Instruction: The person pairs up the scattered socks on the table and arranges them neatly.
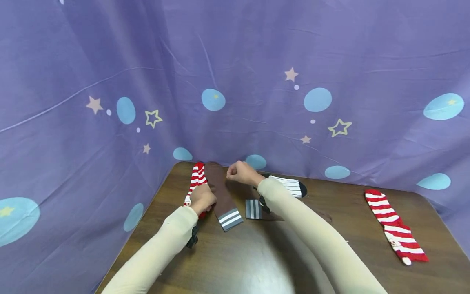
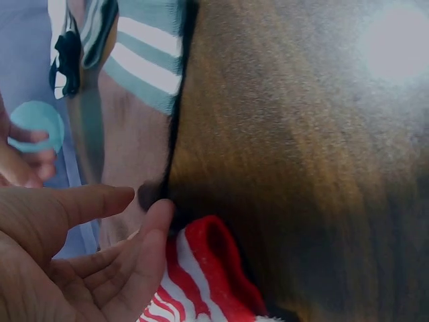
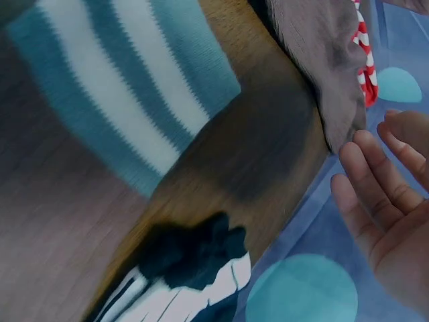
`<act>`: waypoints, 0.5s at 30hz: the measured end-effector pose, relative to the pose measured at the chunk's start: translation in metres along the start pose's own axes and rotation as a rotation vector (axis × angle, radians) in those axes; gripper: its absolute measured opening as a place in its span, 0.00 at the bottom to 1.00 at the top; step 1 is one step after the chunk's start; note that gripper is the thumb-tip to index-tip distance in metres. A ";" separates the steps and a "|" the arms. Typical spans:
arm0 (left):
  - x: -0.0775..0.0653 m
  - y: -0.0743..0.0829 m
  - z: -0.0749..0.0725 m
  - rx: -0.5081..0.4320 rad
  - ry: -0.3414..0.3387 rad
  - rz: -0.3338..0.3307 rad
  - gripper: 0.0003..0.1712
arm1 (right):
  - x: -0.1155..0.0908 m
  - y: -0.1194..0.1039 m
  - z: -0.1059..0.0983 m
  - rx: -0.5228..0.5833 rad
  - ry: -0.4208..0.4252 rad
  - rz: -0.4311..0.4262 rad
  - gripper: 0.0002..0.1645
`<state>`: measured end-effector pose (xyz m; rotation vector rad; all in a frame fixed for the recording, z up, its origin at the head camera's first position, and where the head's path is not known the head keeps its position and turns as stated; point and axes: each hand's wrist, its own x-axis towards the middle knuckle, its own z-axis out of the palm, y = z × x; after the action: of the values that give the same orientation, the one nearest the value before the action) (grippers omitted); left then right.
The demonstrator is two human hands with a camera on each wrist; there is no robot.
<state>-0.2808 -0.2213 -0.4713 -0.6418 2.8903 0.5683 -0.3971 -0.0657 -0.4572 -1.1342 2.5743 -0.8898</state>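
You were apparently aligning brown knit sock with white-striped grey cuff (image 1: 219, 188) on tabletop (image 1: 220, 261), beside red-and-white striped knit sock (image 1: 198, 175). Left hand (image 1: 203, 198), right hand (image 1: 243, 173): part-open, gripped nothing. Next move probably called for matching brown sock (image 1: 253, 209).

a purple-blue cloth (image 1: 253, 53) hangs along the far and left sides of the table (image 1: 220, 261), in soft folds, with a long pale crease slanting across its left part. it is printed with light-blue ovals (image 1: 318, 100), peach stars (image 1: 291, 74), yellow outlined stars (image 1: 340, 128) and small white dots (image 1: 296, 87). the brown, wood-grained tabletop has rounded far corners, and a white glare (image 2: 402, 47) shines on it.
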 end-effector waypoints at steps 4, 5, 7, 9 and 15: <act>-0.001 0.001 0.003 0.032 0.052 -0.005 0.09 | 0.013 -0.005 0.011 -0.040 -0.026 -0.023 0.04; -0.001 0.001 0.003 0.037 0.060 -0.008 0.09 | 0.016 -0.007 0.014 -0.052 -0.033 -0.034 0.04; 0.000 0.001 0.004 0.040 0.068 -0.015 0.08 | 0.022 -0.012 0.020 -0.056 -0.047 -0.051 0.07; 0.001 0.001 0.006 0.032 0.077 -0.017 0.07 | 0.027 -0.016 0.027 -0.074 -0.063 -0.067 0.08; 0.003 0.001 0.014 0.015 0.099 -0.032 0.04 | 0.039 -0.025 0.046 -0.193 -0.112 -0.170 0.17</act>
<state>-0.2839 -0.2162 -0.4843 -0.7333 2.9661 0.5248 -0.3903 -0.1278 -0.4764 -1.4304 2.5450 -0.5989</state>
